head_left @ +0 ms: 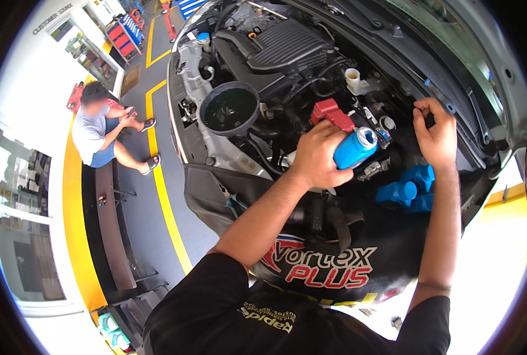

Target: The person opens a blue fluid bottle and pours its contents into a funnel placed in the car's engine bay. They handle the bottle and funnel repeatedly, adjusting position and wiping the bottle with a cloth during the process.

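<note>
My left hand [322, 155] is wrapped round a blue plastic bottle [353, 150], tilted over the engine bay with its uncapped mouth toward the right. Just beyond that hand is a red plastic cover [332, 114]. My right hand [436, 131] hovers near the right edge of the bay, its fingers curled in; whatever they may hold is hidden. Below it, between my forearms, several blue bottles [401, 194] lie on the dark fender cover [328, 281]. A wide black funnel [259, 112] with dark greenish liquid in it stands at the front of the engine bay.
Pliers [233, 201] lie on the cover at the left. A ribbed black engine cover [290, 47] and an open white reservoir [353, 80] are farther back. On the left a seated person [101, 127] holds a phone, near a red and blue tool cabinet [123, 41].
</note>
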The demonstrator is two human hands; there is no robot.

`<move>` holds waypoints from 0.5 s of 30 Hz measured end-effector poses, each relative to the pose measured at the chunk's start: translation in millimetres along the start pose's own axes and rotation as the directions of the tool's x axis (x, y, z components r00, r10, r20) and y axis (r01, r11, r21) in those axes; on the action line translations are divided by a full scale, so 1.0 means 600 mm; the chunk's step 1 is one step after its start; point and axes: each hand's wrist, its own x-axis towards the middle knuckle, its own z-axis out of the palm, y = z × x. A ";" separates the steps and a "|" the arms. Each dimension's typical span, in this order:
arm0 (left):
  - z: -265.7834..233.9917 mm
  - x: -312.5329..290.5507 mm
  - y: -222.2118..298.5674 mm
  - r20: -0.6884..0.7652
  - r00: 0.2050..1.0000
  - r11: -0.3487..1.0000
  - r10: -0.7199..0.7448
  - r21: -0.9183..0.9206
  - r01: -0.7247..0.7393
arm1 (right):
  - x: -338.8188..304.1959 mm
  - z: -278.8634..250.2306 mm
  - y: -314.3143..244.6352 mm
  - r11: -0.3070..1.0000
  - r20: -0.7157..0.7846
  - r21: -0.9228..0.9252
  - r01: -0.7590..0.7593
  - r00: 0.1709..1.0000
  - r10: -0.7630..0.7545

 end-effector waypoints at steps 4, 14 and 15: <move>0.006 0.004 0.003 -0.025 1.000 1.000 0.010 -0.012 -0.011 | 0.001 -0.005 -0.010 1.000 0.017 -0.008 0.010 1.000 -0.009; -0.002 0.006 0.006 -0.045 0.999 1.000 0.006 0.009 -0.005 | 0.004 -0.003 -0.014 0.999 0.063 -0.043 -0.003 0.998 0.006; -0.002 0.005 0.005 -0.052 0.999 1.000 0.010 0.006 -0.010 | 0.005 -0.001 -0.014 0.999 0.065 -0.047 0.001 0.998 0.002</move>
